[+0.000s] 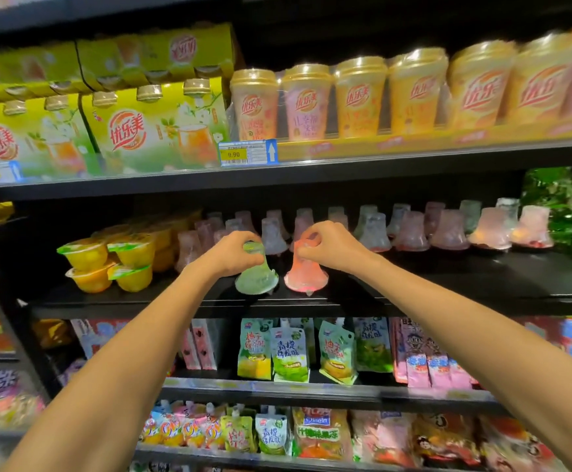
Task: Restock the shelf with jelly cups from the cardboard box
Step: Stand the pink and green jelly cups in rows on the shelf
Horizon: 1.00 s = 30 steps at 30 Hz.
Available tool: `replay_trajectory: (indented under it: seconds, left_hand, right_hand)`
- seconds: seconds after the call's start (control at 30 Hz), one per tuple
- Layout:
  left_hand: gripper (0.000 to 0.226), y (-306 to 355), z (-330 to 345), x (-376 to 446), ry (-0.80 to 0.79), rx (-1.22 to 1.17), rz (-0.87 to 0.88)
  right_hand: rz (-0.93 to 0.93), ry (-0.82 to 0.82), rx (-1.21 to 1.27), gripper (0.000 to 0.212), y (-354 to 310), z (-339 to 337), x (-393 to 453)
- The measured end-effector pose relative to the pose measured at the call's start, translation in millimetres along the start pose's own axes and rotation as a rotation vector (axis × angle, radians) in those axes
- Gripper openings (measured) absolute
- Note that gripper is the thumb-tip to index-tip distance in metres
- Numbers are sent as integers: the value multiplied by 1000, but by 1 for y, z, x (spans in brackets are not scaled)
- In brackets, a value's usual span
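My left hand (231, 248) grips the narrow top of a green bell-shaped jelly cup (256, 279) that stands upside down near the front edge of the black middle shelf (482, 284). My right hand (327, 245) pinches the top of a pink jelly cup (305, 276) right beside it. Both cups rest on or just above the shelf board. Behind them stand rows of several pale pink and clear jelly cups (410, 229). The cardboard box is out of view.
Stacked yellow fruit jelly bowls (114, 260) sit left of my hands. Milk tea cups (359, 97) and yellow multipacks (155, 131) fill the shelf above, with a price tag (247, 152). Pouch drinks (289, 352) line the shelves below. Bare shelf board lies to the right front.
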<state>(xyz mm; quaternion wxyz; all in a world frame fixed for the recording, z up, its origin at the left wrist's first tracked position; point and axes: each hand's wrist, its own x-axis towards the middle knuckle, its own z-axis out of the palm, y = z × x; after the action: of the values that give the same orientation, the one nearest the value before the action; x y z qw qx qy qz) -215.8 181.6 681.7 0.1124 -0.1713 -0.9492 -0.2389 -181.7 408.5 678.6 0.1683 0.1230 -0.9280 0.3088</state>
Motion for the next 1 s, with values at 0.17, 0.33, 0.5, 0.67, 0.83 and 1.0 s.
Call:
replay_trajectory:
  seconds: [0.17, 0.33, 0.5, 0.67, 0.83, 1.0]
  left_hand:
    - [48, 6, 15, 1, 32, -55, -8]
    - [53, 2, 23, -5, 53, -75, -31]
    - [52, -1, 39, -24, 230, -149, -60]
    - [41, -1, 64, -67, 487, -189, 92]
    - [44, -6, 84, -97, 378, 183, 279]
    - [53, -5, 98, -102, 281, 279, 267]
  right_hand:
    - [-9, -5, -4, 27, 1, 7, 3]
    - [10, -37, -3, 43, 6, 5, 2]
    - [-28, 67, -129, 52, 11, -1, -20]
    - [-217, 125, -324, 34, 22, 6, -58]
    - [-301, 10, -451, 37, 38, 21, -77]
    - [-370, -24, -463, 46, 43, 39, -87]
